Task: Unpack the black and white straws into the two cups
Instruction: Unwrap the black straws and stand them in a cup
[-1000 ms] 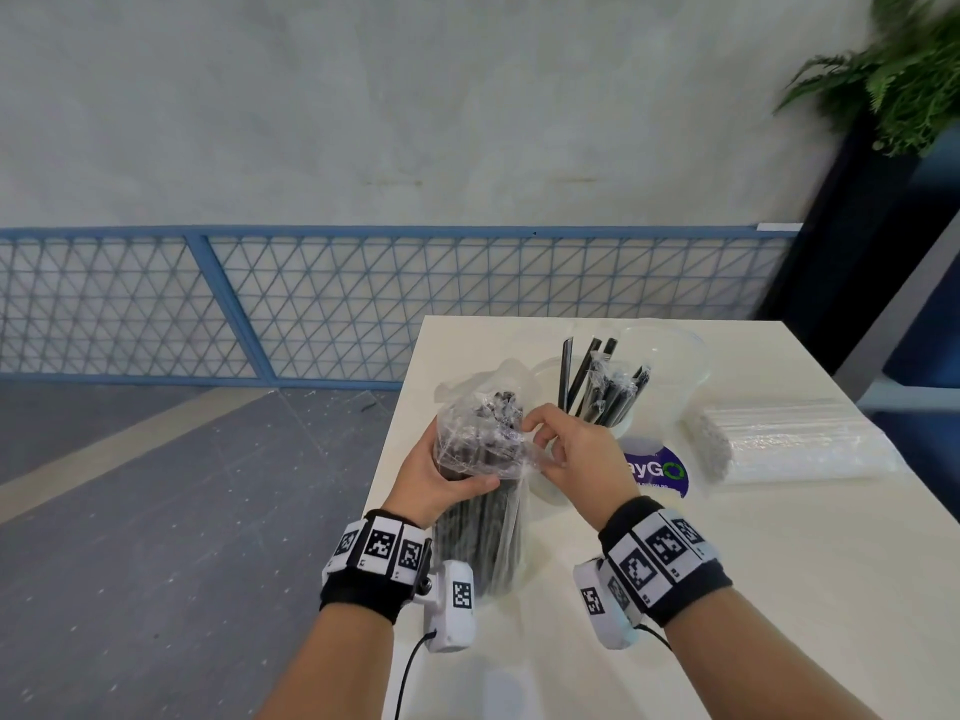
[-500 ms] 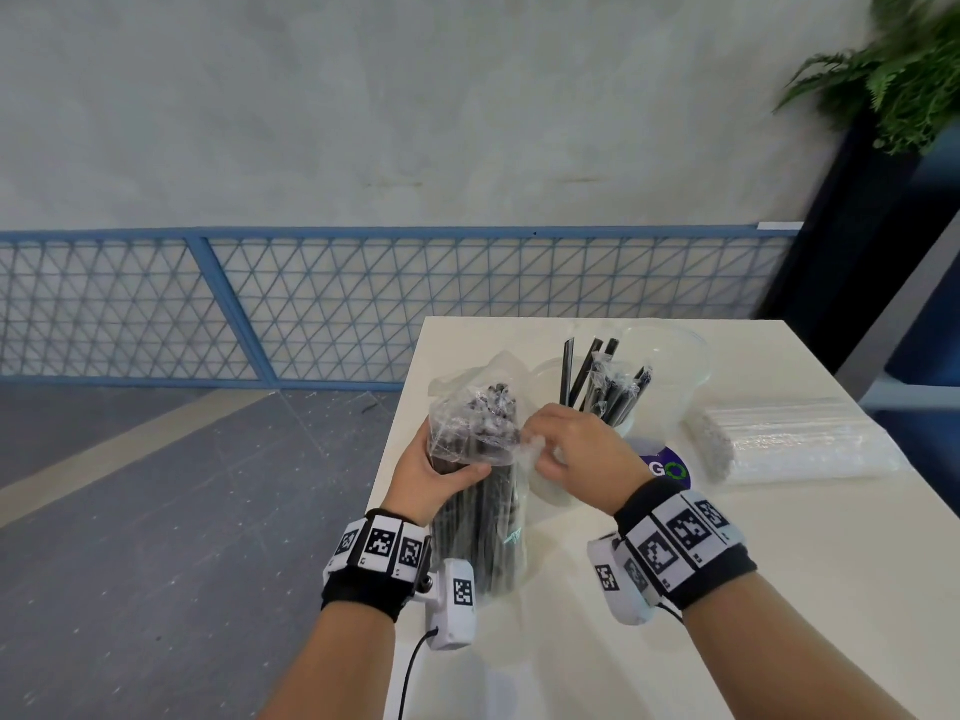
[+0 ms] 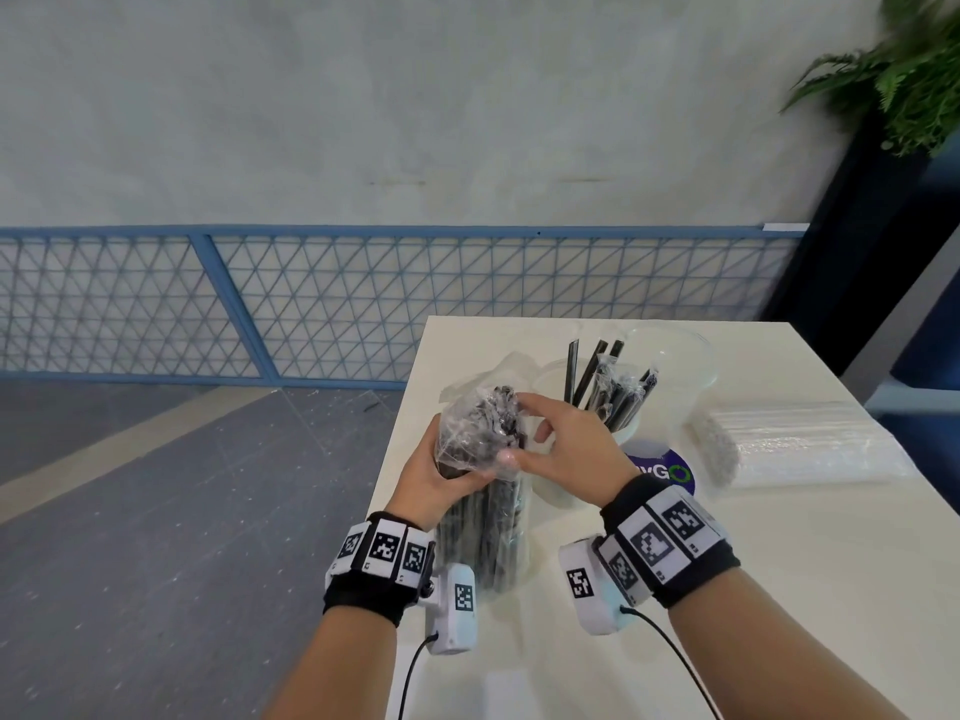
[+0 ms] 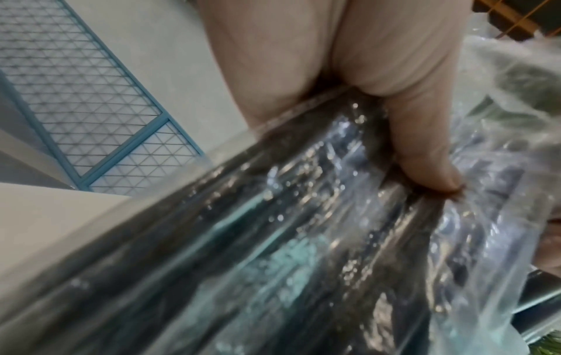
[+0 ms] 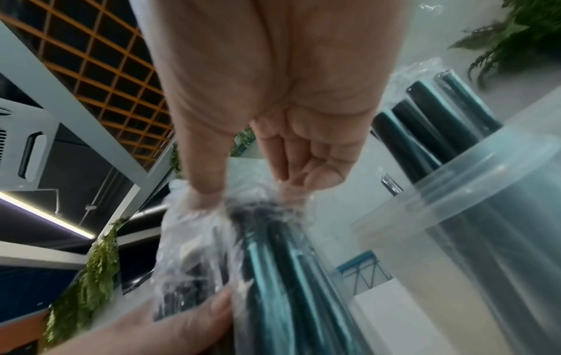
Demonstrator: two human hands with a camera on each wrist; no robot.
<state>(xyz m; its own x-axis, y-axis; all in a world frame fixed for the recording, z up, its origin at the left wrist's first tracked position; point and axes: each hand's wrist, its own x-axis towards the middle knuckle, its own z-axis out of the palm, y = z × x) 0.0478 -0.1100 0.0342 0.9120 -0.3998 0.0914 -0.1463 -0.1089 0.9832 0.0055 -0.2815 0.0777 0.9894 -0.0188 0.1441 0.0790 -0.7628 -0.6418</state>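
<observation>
A clear plastic bag of black straws [image 3: 480,491] stands upright at the table's left edge. My left hand [image 3: 441,475] grips the bag [image 4: 303,240] around its middle, thumb pressed into the plastic. My right hand [image 3: 545,439] pinches the crumpled top of the bag [image 5: 212,216] between thumb and fingers. Behind it, a clear cup [image 3: 561,480] holds several wrapped black straws [image 3: 613,392], seen close in the right wrist view as dark tubes [image 5: 425,115] in the cup [image 5: 470,240]. A second clear cup [image 3: 675,366] stands behind it. A pack of white straws [image 3: 800,444] lies on the right.
The white table [image 3: 779,589] ends at its left edge just beside the bag; grey floor lies below. A blue mesh fence [image 3: 311,304] runs behind. A round blue sticker [image 3: 665,470] marks the table near the cups. A plant [image 3: 909,70] stands at the far right.
My right hand has shifted from the bag's right side up over its top, fingers now spread across the crumpled opening. The left hand keeps its hold on the bag.
</observation>
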